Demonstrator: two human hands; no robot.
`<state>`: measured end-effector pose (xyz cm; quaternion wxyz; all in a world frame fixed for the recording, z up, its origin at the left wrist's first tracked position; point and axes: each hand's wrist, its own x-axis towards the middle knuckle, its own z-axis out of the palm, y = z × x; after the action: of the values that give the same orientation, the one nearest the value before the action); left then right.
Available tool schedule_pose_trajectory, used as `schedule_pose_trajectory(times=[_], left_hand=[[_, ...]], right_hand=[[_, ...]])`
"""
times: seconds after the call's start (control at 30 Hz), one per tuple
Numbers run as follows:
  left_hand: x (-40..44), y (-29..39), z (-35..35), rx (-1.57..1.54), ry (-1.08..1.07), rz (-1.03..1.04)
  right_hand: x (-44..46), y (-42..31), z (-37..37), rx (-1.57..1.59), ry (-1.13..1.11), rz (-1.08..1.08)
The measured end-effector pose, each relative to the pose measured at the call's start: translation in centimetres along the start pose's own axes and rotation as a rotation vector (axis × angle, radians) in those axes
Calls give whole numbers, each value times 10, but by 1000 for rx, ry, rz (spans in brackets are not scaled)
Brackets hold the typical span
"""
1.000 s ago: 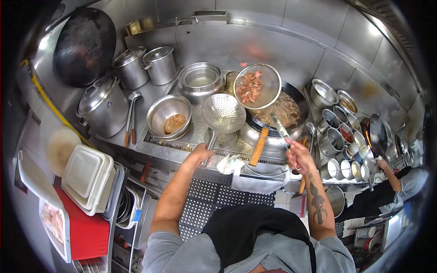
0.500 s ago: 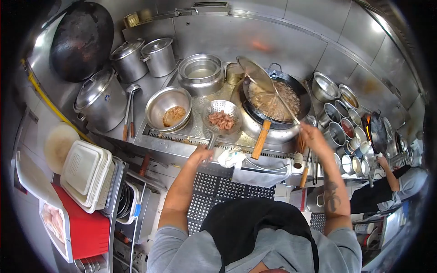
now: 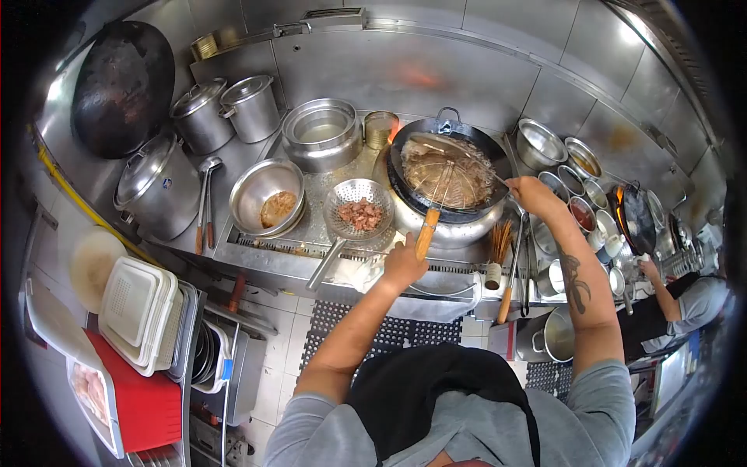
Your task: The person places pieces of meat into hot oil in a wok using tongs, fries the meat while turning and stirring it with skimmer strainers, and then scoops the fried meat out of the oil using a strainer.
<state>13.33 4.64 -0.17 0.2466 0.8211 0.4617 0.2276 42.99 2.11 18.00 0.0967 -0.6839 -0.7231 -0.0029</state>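
My right hand (image 3: 535, 196) is closed around the handle of a long-handled skimmer (image 3: 445, 143), whose wide round head is tilted inside a black wok (image 3: 506, 165) of bubbling liquid. A wire strainer with a wooden handle (image 3: 427, 233) rests across the wok's near side. My left hand (image 3: 404, 266) is at the lower end of that handle, fingers extended; whether it touches the wood I cannot tell. Just left, a perforated metal ladle (image 3: 334, 204) holding pieces of browned meat (image 3: 361, 214) lies on the stove. A white cloth (image 3: 362, 274) is partly behind my left hand.
A steel bowl (image 3: 253, 183) with brown residue and a wide pot (image 3: 323, 152) stand left of the wok. Several containers of ingredients (image 3: 582, 214) line the right. A bamboo brush (image 3: 499, 253) stands at the front edge. Another person (image 3: 673, 303) works at far right.
My left hand has let go of the perforated ladle and moved right to the strainer's wooden handle. The skimmer head has been lowered from above the wok into it.
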Motion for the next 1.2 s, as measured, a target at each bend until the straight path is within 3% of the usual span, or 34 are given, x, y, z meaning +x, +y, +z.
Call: schedule_pose_trajectory(times=[0.03, 0.13, 0.2, 0.43, 0.77, 1.0, 1.1, 1.2], left_hand=[[1, 9, 3, 52, -84, -36], [5, 13, 26, 39, -74, -35], [3, 25, 25, 57, -65, -35], [3, 38, 19, -50, -95, 41], [2, 33, 15, -106, -105, 58], [-3, 25, 15, -200, -90, -11], [-17, 14, -7, -266, -73, 64], [-31, -46, -34, -55, 194, 70]], right_hand=[[2, 11, 7, 1, 3, 4], [2, 22, 2, 173, 111, -40], [2, 15, -12, 704, -115, 480], [41, 22, 28, 1183, 51, 821], [75, -18, 65, 1318, -60, 829], [54, -60, 61, 1502, -106, 746], [40, -65, 66, 1568, -101, 739], [18, -68, 67, 1632, -97, 683]])
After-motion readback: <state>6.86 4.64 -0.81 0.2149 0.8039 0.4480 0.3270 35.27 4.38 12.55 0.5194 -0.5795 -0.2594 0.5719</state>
